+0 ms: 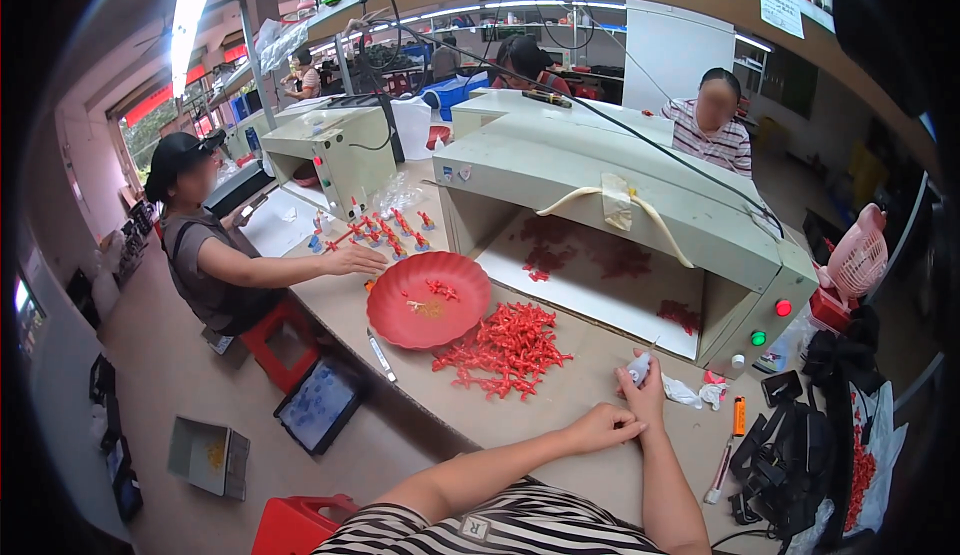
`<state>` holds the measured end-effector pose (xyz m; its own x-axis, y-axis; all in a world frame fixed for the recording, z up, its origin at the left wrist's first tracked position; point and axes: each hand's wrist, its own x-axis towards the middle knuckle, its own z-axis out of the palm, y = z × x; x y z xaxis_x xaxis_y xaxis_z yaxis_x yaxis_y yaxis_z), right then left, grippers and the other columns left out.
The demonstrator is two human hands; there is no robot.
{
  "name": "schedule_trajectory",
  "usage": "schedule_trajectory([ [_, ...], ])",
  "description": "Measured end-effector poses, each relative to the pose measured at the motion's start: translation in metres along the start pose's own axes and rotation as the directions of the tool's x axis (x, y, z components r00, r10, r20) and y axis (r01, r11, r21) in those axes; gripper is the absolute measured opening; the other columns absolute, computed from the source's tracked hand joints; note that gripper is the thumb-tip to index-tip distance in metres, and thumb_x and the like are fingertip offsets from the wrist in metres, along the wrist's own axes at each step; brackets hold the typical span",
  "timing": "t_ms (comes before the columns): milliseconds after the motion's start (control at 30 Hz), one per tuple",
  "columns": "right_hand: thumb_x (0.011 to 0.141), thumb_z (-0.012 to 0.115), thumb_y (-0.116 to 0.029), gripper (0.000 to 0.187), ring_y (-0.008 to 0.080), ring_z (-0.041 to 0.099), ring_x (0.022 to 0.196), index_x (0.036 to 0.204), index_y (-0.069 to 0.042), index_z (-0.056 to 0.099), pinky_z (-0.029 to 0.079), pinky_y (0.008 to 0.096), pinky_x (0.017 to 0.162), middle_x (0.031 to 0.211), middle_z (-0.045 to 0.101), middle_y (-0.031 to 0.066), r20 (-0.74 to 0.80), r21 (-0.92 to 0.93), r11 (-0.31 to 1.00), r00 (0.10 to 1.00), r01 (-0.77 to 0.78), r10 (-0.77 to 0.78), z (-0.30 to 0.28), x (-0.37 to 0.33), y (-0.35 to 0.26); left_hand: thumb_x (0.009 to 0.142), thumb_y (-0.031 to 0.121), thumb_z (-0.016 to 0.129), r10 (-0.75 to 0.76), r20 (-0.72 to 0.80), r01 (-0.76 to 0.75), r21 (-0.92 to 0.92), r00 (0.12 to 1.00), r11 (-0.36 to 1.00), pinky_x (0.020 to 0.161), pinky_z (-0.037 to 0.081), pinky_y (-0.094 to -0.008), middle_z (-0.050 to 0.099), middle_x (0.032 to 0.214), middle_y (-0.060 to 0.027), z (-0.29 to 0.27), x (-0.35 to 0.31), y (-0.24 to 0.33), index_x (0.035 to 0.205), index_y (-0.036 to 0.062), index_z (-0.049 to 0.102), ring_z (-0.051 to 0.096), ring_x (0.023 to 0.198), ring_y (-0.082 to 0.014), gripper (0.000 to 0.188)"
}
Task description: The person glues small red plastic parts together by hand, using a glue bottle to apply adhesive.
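Note:
My right hand [645, 387] is closed round a small white squeeze bottle [640, 367] with a thin needle tip pointing up. My left hand [606, 428] rests against the right wrist, its fingers curled in; whatever they may hold is hidden. To the left of both hands lies a heap of small red plastic pieces [505, 350] on the table [560, 405]. Behind that heap sits a red scalloped bowl [385, 315] with a few red pieces and some small yellowish bits in it.
A pale metal machine [620, 195] with an open front stands ahead, red pieces inside. At right lie crumpled tissue [682, 392], an orange lighter [739, 415], a brush [718, 475] and black straps [785, 465]. A co-worker [215, 245] at left reaches toward red-and-blue figures [385, 233].

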<state>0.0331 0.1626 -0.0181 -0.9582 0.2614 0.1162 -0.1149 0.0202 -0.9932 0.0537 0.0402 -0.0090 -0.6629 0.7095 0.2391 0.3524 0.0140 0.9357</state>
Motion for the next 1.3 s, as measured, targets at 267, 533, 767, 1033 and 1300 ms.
schedule_trajectory([
  [267,0.079,0.062,-0.006,0.044,0.0073,0.050,0.060,0.117,-0.006,0.039,0.043,0.0199,0.052,0.079,0.055,0.0030,0.009,0.017,1.000,1.000,-0.022,0.022,-0.003,-0.004,-0.001,0.086,0.026,0.054,0.022,0.001,-0.022,0.004,1.000,1.000,0.045,0.035,-0.0265,0.048,0.048,-0.0048,-0.001,-0.001,0.001,0.057,-0.0006,0.049,0.040,0.046,-0.0086,0.040],
  [533,0.080,0.061,-0.007,0.044,0.0072,0.050,0.059,0.117,-0.005,0.039,0.042,0.0192,0.051,0.080,0.054,0.0027,-0.030,0.000,0.998,0.998,-0.057,0.057,0.001,-0.007,-0.006,0.086,0.028,0.054,0.029,0.007,-0.029,-0.039,1.000,0.999,0.047,0.038,-0.0284,0.049,0.049,-0.0075,-0.004,-0.003,0.004,0.058,-0.0004,0.050,0.044,0.045,-0.0130,0.040],
  [767,0.081,0.061,-0.008,0.043,0.0059,0.049,0.057,0.118,-0.005,0.039,0.043,0.0175,0.051,0.082,0.057,0.0038,-0.052,-0.010,0.999,0.998,-0.046,0.046,0.003,-0.003,-0.009,0.086,0.028,0.055,0.047,0.004,-0.047,-0.118,0.999,0.992,0.045,0.034,-0.0275,0.043,0.047,-0.0051,-0.008,0.002,0.002,0.058,-0.0001,0.047,0.037,0.045,-0.0104,0.040],
  [1033,0.081,0.061,-0.009,0.043,0.0058,0.049,0.058,0.117,-0.004,0.039,0.043,0.0181,0.052,0.083,0.058,0.0040,-0.082,-0.024,0.998,0.995,-0.055,0.053,-0.002,-0.005,-0.013,0.085,0.029,0.055,0.010,0.058,-0.003,-0.126,0.998,0.992,0.046,0.037,-0.0284,0.046,0.048,-0.0056,-0.004,0.008,-0.001,0.059,0.0004,0.050,0.040,0.045,-0.0115,0.039],
  [1300,0.079,0.063,-0.007,0.044,0.0086,0.052,0.068,0.117,-0.002,0.040,0.045,0.0209,0.060,0.085,0.056,0.0044,-0.094,0.038,0.997,0.993,-0.068,0.071,0.006,-0.007,-0.005,0.086,0.028,0.056,-0.006,0.104,0.012,-0.049,0.995,0.999,0.047,0.037,-0.0273,0.049,0.051,-0.0052,-0.010,0.000,-0.002,0.059,0.0012,0.051,0.044,0.046,-0.0108,0.038],
])
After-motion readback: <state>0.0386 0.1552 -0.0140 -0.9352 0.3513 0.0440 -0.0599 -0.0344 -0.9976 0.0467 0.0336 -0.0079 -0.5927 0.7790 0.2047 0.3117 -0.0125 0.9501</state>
